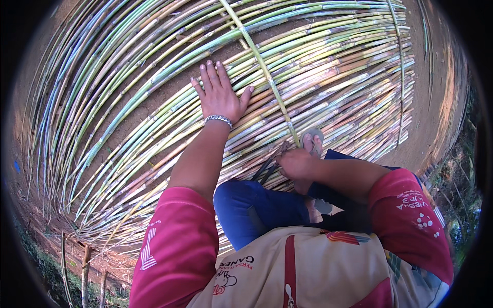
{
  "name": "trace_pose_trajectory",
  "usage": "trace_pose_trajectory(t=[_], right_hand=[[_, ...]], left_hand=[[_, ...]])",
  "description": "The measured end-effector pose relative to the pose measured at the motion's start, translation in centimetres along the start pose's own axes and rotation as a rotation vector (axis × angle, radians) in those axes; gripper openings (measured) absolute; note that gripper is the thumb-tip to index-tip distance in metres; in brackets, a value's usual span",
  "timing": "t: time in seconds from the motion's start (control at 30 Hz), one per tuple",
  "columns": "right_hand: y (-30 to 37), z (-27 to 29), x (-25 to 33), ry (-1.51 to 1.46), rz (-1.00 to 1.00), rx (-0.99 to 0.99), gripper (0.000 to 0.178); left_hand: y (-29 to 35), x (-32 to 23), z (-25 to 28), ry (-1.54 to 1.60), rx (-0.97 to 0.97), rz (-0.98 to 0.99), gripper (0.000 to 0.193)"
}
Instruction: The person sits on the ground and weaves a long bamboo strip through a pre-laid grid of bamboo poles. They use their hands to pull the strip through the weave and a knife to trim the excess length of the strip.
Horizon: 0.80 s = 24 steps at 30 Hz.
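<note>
Long jointed canes, green, yellow and brownish, lie side by side over the ground in a wide mat. My left hand rests flat on them with its fingers spread. Nearer my body, my right hand is closed beside the near end of a crosswise cane. A dark tool with two handles, like pincers, shows at its fingers; the hand hides part of it. My sandalled foot stands on the canes next to that hand.
A second crosswise cane lies over the canes' right ends. Bare brown soil borders them on the right. Upright wooden posts stand at the lower left, near green plants. My bent knee is just below the canes.
</note>
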State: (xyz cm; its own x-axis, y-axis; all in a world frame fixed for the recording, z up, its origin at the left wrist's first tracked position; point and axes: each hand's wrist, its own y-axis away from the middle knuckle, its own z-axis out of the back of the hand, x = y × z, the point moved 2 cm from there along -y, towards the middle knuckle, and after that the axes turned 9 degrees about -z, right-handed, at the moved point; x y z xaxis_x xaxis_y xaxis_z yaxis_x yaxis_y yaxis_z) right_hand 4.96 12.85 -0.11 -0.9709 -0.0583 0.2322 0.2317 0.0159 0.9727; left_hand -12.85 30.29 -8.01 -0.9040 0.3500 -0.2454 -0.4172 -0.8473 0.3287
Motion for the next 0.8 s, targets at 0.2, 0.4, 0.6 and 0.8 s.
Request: trace_pose_trajectory(t=[0.2,0.4,0.6,0.8], right_hand=[[-3.4,-9.2,2.2,-0.830,-0.515,-0.144,0.083],[-5.4,-9.7,5.4,-1.217,-0.769,-0.369,0.100],[-6.6,-10.8,6.0,-1.304,-0.818,-0.444,0.093],[0.5,-6.8,6.6,-1.189,-0.456,-0.517,0.071]], left_hand=[[-0.1,0.1,0.0,-0.013,0.022,0.009,0.109],[-0.2,-0.3,-0.3,-0.040,0.028,0.002,0.109],[-0.1,-0.4,-0.1,-0.046,0.007,0.001,0.109],[0.2,0.2,-0.2,-0.034,0.010,0.002,0.109]])
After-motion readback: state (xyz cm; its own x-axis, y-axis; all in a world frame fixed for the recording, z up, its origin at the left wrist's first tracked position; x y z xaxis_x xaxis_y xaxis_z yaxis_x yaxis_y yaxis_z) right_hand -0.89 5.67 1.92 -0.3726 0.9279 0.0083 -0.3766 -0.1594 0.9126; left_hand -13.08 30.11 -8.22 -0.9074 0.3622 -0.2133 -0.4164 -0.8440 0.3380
